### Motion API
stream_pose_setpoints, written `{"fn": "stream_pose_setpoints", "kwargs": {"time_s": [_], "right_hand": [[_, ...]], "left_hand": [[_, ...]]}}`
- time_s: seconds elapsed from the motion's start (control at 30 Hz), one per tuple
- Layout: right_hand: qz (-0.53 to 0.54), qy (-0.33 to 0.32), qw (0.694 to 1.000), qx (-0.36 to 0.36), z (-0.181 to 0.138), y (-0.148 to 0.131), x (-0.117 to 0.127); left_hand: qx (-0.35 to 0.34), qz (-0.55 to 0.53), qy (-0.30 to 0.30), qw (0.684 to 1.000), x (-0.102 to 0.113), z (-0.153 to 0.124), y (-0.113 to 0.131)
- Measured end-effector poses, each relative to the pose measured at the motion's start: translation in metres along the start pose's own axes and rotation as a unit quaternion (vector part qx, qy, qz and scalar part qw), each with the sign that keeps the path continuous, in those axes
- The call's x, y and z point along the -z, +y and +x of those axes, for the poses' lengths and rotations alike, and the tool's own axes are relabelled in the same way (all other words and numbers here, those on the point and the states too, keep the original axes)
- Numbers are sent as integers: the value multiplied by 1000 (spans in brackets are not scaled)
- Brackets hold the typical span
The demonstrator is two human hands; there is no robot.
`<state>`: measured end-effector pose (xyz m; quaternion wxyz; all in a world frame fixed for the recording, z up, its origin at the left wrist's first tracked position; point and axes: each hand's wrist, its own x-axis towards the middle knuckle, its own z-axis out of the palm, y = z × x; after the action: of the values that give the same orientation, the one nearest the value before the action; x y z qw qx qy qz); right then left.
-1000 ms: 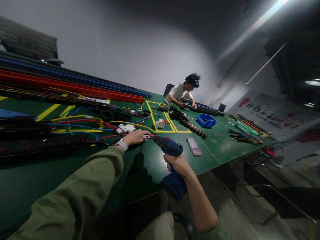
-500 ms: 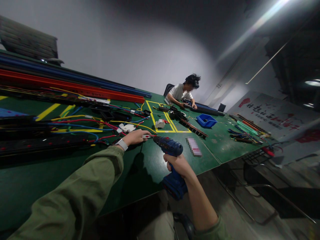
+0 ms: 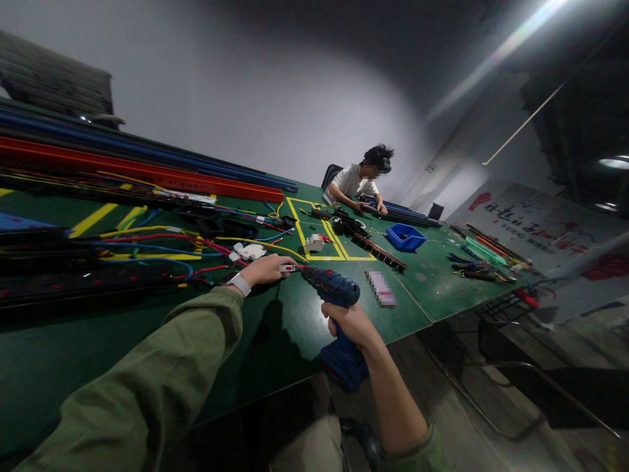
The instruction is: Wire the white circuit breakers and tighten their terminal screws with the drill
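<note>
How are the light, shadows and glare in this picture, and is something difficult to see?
Head view: a glare streak at top right; head view: the wall brightest in the middle, dim above; head view: a dark shadow on the green table below the left hand; head view: whether the blue drill touches the small white part is too small to tell.

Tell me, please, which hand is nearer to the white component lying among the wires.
Left: the left hand is beside the white component, while the right hand is farther right, gripping the blue drill.
</note>
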<state>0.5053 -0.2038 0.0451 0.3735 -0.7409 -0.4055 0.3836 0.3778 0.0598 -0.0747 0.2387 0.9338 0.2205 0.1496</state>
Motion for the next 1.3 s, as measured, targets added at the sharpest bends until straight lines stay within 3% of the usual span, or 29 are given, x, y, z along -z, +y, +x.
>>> {"fn": "stream_pose_setpoints", "kwargs": {"time_s": [1.3], "right_hand": [[11,1,1000,-5,1,2,-1]], "left_hand": [[6,-14,-4,1000,4,-1,4]]}}
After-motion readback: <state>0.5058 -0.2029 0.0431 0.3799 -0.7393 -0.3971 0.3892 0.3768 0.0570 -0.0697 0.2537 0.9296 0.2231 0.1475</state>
